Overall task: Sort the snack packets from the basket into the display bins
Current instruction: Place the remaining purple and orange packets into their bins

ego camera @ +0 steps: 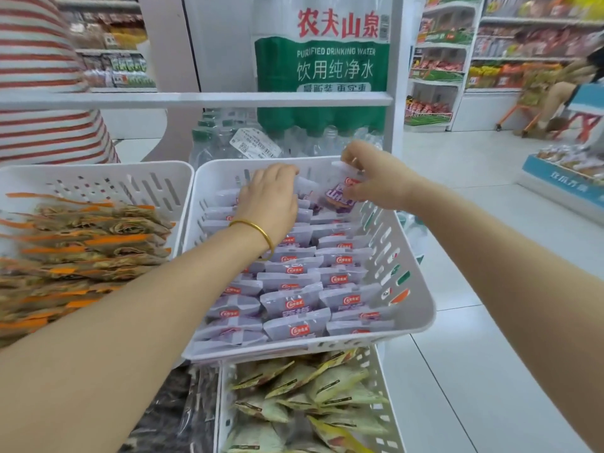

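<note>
While the right hand (369, 179) pinches one pale purple plastic snack packet (340, 192) by its top edge between thumb and fingers, holding it tilted just above the far right corner of the white slotted plastic bin (327, 344), the left hand (268, 199) lies palm down on the far rows of matching purple packets (294, 302) standing in that bin. Its fingers curl down among the packets with the tips hidden, so I cannot tell whether it grips one or merely presses on them. The two hands are near each other but apart, with the held packet between them. A gold bangle (258, 232) circles the left wrist.

The purple packets fill the bin in overlapping rows from the near wall toward the far end, each showing a red logo. Just beside it on the left sits a second white slotted bin (98, 178) heaped with flat brown-and-orange packets (91, 243). Below the purple-filled bin, a lower white bin (224, 413) holds pale green and yellow triangular packets (310, 390). Behind the bins stands a shrink-wrapped, green-labelled pack of water bottles (322, 67), crossed by a white shelf rail (196, 99). A person in a red-and-white striped top (39, 93) stands at the far left, and stocked store shelves (523, 44) line the blurred background.
</note>
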Available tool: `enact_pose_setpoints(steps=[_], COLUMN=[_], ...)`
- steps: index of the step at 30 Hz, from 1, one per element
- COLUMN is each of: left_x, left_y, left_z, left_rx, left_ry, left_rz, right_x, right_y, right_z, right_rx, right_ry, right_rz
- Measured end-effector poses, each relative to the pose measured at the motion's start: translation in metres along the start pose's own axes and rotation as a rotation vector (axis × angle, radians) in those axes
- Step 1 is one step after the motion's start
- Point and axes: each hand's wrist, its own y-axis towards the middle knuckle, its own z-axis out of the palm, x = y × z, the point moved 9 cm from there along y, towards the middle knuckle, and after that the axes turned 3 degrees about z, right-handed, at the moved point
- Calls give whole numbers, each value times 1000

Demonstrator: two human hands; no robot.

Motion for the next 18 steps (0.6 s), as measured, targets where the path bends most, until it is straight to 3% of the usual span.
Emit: enact_pose_setpoints(steps=[8, 15, 18], left_x=[0, 28, 38], left_y=[28, 33, 30], left_z=[13, -13, -11], left_rx=[17, -56, 9], left_ry=[0, 28, 82], left_rz=[-38, -60, -49], right_x=[11, -1, -9], right_y=[-3, -8, 2], right_z=[21, 17, 44], right_rx=[-103, -296, -140], right_ry=[-182, -250, -199], right_rz=[-56, 25, 44])
